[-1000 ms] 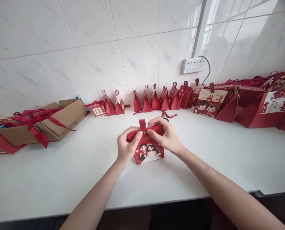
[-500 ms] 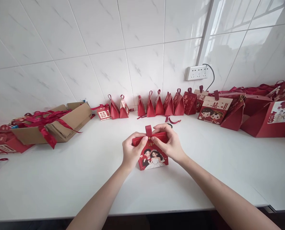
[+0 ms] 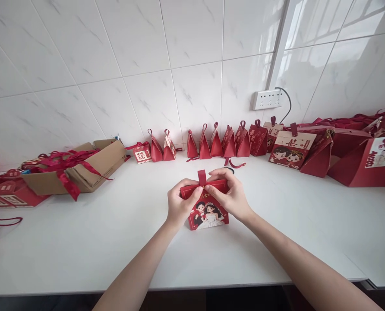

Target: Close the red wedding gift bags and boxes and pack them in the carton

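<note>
Grips the red box (image 3: 208,216) near its top with left hand (image 3: 181,203) and right hand (image 3: 234,196), thumbs just below the strap loop (image 3: 202,177). Holds it upright on the white table (image 3: 244,259).

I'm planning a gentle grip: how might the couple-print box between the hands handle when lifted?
The couple-print box probably holds its shape, given its flat front and crisp edges. Its red strap likely bends easily, being a narrow band.

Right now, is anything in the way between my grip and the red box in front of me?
Nothing visible: your left grip and right grip both hold the red box directly, on either side of its strap loop.
</note>
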Tool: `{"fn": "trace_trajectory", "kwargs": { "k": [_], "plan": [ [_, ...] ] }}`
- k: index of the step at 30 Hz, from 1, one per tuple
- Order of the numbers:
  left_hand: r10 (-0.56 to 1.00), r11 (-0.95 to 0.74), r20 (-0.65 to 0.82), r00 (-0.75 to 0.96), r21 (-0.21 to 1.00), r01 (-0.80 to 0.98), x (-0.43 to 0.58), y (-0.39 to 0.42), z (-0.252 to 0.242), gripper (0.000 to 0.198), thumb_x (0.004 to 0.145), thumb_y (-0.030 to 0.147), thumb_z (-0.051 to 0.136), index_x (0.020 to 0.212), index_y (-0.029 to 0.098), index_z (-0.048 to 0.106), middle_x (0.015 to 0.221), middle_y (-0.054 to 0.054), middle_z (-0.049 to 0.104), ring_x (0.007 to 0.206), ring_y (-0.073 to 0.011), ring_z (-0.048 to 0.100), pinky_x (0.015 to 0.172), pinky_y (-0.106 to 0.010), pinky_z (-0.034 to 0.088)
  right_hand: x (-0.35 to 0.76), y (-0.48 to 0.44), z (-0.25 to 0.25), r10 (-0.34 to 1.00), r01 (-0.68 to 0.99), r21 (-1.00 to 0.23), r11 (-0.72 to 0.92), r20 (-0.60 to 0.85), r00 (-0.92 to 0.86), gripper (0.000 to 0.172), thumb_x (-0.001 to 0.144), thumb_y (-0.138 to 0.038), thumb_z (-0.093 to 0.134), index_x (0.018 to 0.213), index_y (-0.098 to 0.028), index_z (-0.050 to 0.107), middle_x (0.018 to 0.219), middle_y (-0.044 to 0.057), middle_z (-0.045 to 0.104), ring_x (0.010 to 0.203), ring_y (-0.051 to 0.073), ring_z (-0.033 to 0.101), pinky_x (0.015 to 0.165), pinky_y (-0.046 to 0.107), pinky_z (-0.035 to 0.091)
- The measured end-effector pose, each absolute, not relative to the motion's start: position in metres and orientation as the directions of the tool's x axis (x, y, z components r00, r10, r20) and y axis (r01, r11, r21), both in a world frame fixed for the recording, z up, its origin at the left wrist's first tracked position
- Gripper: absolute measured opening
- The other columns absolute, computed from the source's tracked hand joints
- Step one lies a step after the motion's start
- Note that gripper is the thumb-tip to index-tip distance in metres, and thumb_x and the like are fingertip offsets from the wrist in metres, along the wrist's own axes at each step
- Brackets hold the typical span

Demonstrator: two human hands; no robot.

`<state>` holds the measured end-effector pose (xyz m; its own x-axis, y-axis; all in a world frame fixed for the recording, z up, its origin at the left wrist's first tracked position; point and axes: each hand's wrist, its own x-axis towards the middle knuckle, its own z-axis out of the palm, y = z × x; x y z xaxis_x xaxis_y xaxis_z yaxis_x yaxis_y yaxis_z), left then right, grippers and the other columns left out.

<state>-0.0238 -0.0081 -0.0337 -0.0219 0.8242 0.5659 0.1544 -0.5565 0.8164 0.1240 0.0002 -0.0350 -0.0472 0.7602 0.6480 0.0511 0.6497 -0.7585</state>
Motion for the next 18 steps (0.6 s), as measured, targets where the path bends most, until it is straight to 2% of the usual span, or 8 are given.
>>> {"fn": "trace_trajectory", "kwargs": {
  "k": [11, 18],
  "plan": [
    [0.845, -0.531, 0.534, 0.024, 0.833, 0.157, -0.0246, -0.0083, -0.0327, 0.017, 0.075, 0.034, 0.066, 0.071, 0.018, 0.061, 0.066, 0.001, 0.062, 0.062, -0.0108, 0.057, 0.057, -0.019, 0.046, 0.1255, -0.0015, -0.0338, 0.718, 0.043, -0.717, 0.696, 0.694, -0.059, 0.021, 0.078, -0.017, 0.057, 0.097, -0.022, 0.05, 0.077, -0.001, 0.062, 0.069, 0.013, 0.059, 0.064, 0.027, 0.05],
    [0.864, -0.502, 0.501, 0.042, 0.852, 0.15, -0.0257, -0.007, -0.0314, 0.017, 0.076, 0.033, 0.065, 0.072, 0.017, 0.062, 0.067, 0.001, 0.063, 0.063, -0.0104, 0.058, 0.058, -0.018, 0.046, 0.1244, -0.0014, -0.0346, 0.741, 0.039, -0.74, 0.671, 0.67, -0.033, 0.022, 0.077, -0.017, 0.058, 0.097, -0.022, 0.05, 0.078, -0.001, 0.063, 0.065, 0.012, 0.059, 0.063, 0.027, 0.05]
  ]
}}
